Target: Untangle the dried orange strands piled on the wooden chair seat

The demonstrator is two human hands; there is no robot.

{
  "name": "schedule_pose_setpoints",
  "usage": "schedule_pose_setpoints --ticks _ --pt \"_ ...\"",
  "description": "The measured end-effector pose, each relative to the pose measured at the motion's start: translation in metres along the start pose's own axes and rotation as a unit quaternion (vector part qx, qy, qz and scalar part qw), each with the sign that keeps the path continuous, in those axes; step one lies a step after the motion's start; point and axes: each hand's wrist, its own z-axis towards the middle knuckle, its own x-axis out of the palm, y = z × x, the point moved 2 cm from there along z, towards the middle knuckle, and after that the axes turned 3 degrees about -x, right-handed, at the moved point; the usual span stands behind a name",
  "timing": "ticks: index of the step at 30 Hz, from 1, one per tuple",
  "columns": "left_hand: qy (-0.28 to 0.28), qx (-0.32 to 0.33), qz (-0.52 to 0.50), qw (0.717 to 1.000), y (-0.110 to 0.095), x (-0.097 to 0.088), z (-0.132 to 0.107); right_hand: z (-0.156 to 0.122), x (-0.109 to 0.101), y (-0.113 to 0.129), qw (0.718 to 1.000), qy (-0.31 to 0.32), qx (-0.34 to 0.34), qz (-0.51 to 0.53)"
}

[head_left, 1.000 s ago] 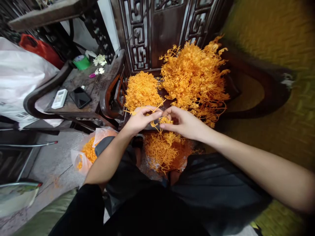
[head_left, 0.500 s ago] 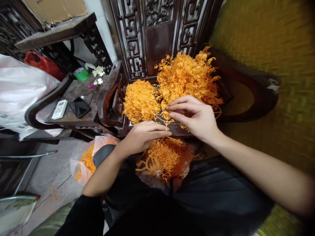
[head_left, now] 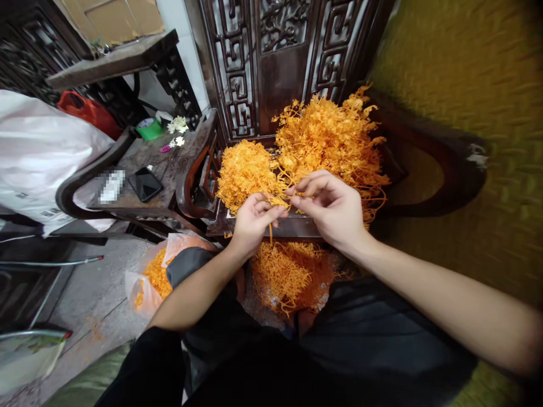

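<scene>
My left hand (head_left: 254, 221) is closed, thumb against fingers, on a thin orange plastic branch (head_left: 278, 201) whose stalk hangs below the fingers. Close on its right, my right hand (head_left: 335, 206) pinches at the branch's thin ends, the fingertips partly hiding what they grip. Just behind the hands, a rounded heap of small orange plastic pieces (head_left: 245, 172) lies on the dark wooden seat (head_left: 292, 227). To its right rises a taller pile of branched orange plastic sprigs (head_left: 326, 135). Below the seat edge, between the knees, thin orange stems (head_left: 282, 277) fill a clear bag.
A carved wooden chair back (head_left: 280, 79) stands behind the piles. On the side table at left lie a phone (head_left: 145, 184), green tape (head_left: 149, 129) and white flowers (head_left: 178, 125). A plastic bag of orange pieces (head_left: 156, 274) sits on the floor; a large white sack (head_left: 38, 152) stands far left.
My left hand has risen and turned, and the loose sprigs that dangled under it no longer show there. My right hand has moved slightly down and left. The view has shifted a little.
</scene>
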Motion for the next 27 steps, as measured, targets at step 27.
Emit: schedule_pose_setpoints --ticks 27 --pt "-0.042 0.095 0.230 0.968 -0.050 -0.037 -0.007 0.021 -0.069 0.021 0.976 0.053 -0.063 -0.202"
